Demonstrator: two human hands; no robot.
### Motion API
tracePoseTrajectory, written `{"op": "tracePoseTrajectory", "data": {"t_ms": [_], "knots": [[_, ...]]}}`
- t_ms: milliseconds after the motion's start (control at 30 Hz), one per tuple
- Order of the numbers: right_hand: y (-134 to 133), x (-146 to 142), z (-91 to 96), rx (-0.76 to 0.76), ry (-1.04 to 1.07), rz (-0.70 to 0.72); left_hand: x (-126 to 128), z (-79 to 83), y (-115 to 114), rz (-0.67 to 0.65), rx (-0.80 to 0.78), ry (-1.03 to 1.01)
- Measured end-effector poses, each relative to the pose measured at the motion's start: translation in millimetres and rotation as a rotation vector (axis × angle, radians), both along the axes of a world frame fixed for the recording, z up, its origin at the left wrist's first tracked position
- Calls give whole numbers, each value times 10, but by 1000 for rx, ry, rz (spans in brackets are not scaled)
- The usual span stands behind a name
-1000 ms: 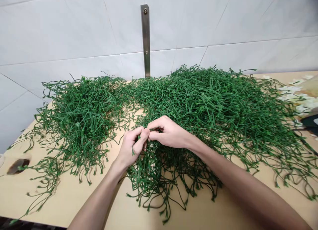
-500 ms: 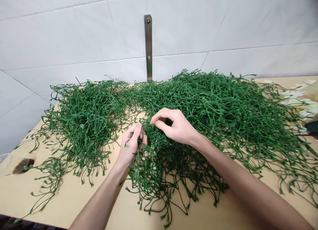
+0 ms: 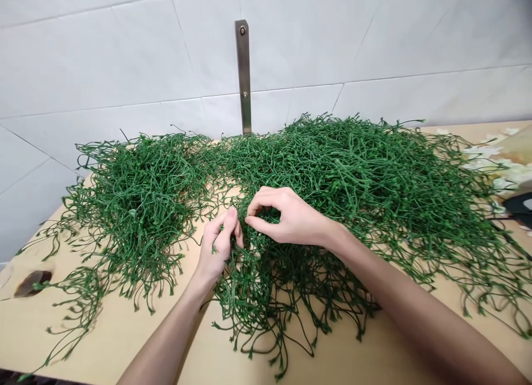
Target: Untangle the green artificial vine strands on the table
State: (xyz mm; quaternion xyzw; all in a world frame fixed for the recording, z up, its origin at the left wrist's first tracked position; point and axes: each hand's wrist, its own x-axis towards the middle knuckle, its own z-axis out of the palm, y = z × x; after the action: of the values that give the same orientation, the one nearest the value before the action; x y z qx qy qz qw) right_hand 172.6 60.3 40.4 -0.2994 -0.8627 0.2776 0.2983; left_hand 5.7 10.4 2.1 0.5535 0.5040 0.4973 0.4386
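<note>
One messy clump of green stems [image 3: 245,296] sits on the bench [image 3: 112,340], just nearside of the left hand [image 3: 216,244] and right hand [image 3: 293,216]. Left's got thumb pressed to fingers, pinching a bit of stem [image 3: 214,247]. Right's curled beside it, can't tell if it's got anything. Big heap [image 3: 353,158] right of them, smaller heap [image 3: 145,191] left, metal bracket [image 3: 244,63] on the wall [image 3: 332,36] beyond.
</note>
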Motion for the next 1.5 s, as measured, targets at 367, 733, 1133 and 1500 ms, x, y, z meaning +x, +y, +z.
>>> {"op": "tracePoseTrajectory", "data": {"t_ms": [367, 733, 1133, 1500], "knots": [[-72, -54, 23, 149, -228, 122, -2, 14, -20, -85, -36, 25], [-105, -71, -19, -1, -110, 79, 25, 13, 3, -47, 12, 62], [-50, -87, -113, 165, -30, 97, 16, -70, 50, -104, -66, -148], [-107, 34, 173, 67, 103, -81, -36, 207, 10, -36, -260, -619]]}}
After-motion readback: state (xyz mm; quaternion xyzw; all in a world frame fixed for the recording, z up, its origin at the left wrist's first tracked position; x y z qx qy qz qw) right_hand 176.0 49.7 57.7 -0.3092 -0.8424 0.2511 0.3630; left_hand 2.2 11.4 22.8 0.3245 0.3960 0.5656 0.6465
